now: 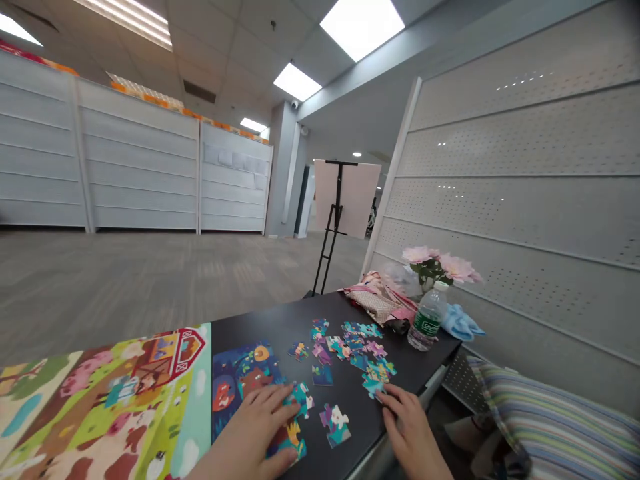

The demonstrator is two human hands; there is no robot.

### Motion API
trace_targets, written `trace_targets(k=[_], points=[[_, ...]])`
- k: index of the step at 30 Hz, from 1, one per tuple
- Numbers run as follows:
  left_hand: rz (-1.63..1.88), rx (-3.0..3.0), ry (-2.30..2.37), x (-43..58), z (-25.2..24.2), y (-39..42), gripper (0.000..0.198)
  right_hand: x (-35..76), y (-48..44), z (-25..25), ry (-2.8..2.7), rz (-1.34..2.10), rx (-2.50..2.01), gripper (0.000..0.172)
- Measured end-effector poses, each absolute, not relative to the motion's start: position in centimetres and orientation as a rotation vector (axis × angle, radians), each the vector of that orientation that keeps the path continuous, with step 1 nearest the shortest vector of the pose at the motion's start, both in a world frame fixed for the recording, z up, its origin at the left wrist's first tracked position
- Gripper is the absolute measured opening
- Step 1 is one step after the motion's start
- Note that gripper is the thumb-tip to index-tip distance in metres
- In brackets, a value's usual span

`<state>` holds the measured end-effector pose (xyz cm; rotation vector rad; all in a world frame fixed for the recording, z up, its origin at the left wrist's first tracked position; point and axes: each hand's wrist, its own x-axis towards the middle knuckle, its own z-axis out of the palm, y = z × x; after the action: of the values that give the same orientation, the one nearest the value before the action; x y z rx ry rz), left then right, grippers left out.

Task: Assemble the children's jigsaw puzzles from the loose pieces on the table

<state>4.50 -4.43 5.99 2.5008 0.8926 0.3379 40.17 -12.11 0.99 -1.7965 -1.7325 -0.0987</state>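
My left hand [265, 430] lies flat with its fingers stretched over the joined part of a dark blue jigsaw puzzle [233, 393]. Its fingertips reach a teal puzzle piece [301, 399] at the puzzle's right side, and the palm hides part of the picture. At the table's front edge is my right hand [407, 423], fingertips at the rim of another teal piece [373, 385] and thumb held apart. Between the hands lies a purple and teal piece [336, 425]. Loose pieces [353, 343] are spread and partly overlapping farther back.
A farm picture board [125, 407] covers the left side of the black table [270, 320]. At the back right stand a water bottle [429, 319], pink flowers [455, 268], a patterned cloth bag [375, 297] and a blue cloth [463, 323]. A striped cushion [575, 413] sits right of the table.
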Motion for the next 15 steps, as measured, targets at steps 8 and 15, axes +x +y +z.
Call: trace_targets(k=[8, 15], points=[[0.356, 2.488, 0.896, 4.5, 5.9, -4.5, 0.056, 38.7, -12.4, 2.2, -1.765, 0.117, -1.848, 0.045], [0.311, 2.481, 0.921, 4.6, 6.8, -4.8, 0.056, 38.3, -11.3, 3.3, -1.735, 0.225, -1.862, 0.049]])
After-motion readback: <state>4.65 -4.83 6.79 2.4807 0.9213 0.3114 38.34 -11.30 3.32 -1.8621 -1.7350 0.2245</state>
